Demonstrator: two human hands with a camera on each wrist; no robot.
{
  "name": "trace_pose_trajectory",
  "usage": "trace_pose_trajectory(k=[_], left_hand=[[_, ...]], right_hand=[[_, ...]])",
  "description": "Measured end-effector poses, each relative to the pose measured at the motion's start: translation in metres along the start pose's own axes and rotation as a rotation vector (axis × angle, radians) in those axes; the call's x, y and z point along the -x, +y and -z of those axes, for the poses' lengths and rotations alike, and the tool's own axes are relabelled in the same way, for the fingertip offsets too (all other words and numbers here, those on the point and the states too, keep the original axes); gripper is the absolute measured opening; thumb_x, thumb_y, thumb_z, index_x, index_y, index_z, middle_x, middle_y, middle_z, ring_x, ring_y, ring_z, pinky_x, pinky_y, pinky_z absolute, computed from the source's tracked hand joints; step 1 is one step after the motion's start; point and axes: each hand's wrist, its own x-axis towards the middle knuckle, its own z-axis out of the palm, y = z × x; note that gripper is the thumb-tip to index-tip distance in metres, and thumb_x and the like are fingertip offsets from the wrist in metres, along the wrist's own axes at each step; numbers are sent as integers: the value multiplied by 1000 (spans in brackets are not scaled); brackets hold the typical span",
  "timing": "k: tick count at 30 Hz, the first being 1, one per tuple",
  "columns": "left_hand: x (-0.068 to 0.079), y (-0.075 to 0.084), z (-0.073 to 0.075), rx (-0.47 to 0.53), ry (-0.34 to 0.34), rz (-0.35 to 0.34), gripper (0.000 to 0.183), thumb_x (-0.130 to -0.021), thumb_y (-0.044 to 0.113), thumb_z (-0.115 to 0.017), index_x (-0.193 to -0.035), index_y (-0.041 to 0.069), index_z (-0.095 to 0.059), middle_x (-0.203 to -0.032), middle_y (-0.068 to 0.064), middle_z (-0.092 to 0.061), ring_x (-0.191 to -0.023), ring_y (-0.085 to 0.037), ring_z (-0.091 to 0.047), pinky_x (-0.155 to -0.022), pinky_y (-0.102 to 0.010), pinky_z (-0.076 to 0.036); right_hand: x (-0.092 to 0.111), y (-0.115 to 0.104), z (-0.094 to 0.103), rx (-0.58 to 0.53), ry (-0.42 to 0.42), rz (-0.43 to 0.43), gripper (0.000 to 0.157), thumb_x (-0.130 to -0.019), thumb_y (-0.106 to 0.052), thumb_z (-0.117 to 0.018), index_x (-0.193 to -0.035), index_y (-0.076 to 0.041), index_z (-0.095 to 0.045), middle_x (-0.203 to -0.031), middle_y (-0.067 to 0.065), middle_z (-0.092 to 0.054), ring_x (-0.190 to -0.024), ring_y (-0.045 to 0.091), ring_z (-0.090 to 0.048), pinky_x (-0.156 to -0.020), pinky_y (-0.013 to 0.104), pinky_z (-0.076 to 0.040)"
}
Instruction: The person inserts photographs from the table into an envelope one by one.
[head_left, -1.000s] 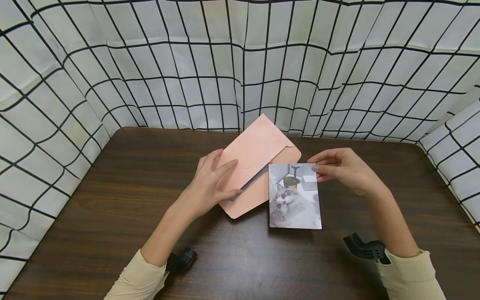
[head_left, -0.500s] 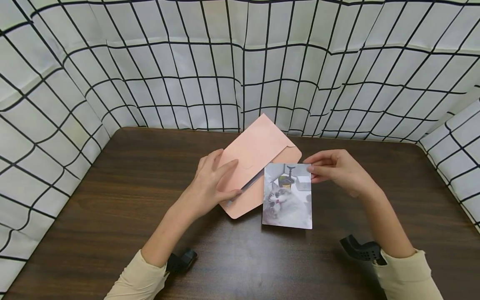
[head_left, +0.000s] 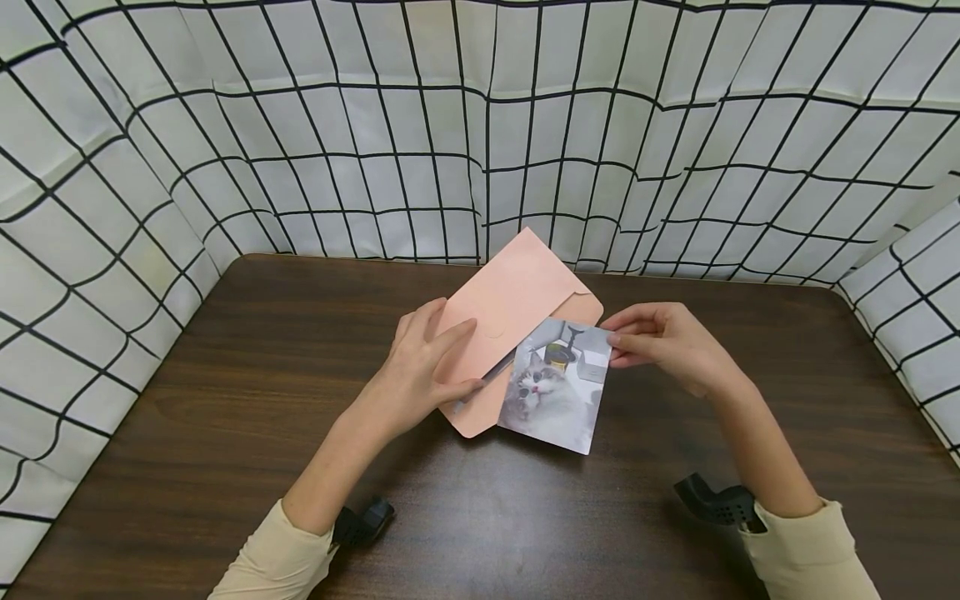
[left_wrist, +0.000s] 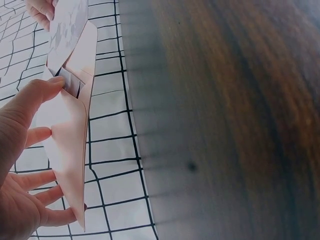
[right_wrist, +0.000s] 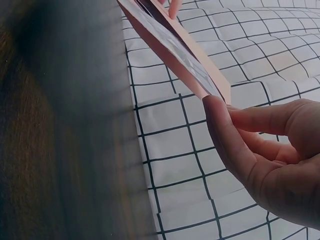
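Observation:
A pink envelope (head_left: 510,300) lies slanted, its flap (head_left: 576,310) folded open toward the lower right. My left hand (head_left: 412,375) grips its left end, thumb at the mouth and fingers spread over the front; the left wrist view shows the little finger at the edge. Greyish paper (left_wrist: 71,82) shows inside the mouth. Between thumb and fingers, my right hand (head_left: 671,346) pinches the upper right corner of a photo card (head_left: 555,392) picturing a white and grey cat. The card is tilted along the envelope's mouth and overlaps the flap, its upper left edge right at the opening.
The dark wooden table (head_left: 247,433) reaches back to a white curtain (head_left: 420,125) with a black grid, which also stands at both sides. Black wrist mounts (head_left: 363,523) sit at both cream sleeves (head_left: 277,554).
My right hand has moved left with the photo card, and the card has turned clockwise to line up with the envelope's mouth. The left hand and envelope have stayed nearly still.

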Motion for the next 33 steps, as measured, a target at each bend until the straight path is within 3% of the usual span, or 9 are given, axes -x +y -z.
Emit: trace_pose_trajectory(k=[17, 33], left_hand=[[0, -1, -2, -4, 42, -51, 65, -83, 18, -93, -140, 3, -66, -156, -29, -38, -142, -50, -35, -112, -62, -42], [0, 0, -1, -6, 13, -22, 64, -85, 19, -90, -142, 4, -64, -159, -29, -35, -145, -50, -32, -114, -63, -39]], right_hand=[[-2, 1, -9, -37, 8, -6, 34, -101, 5, -64, -129, 23, -56, -102, 15, -70, -80, 14, -74, -82, 36, -63], [-3, 0, -21, -100, 58, -1, 32, -101, 9, -61, -127, 25, -53, -103, 17, -64, -78, 12, -73, -79, 31, -63]])
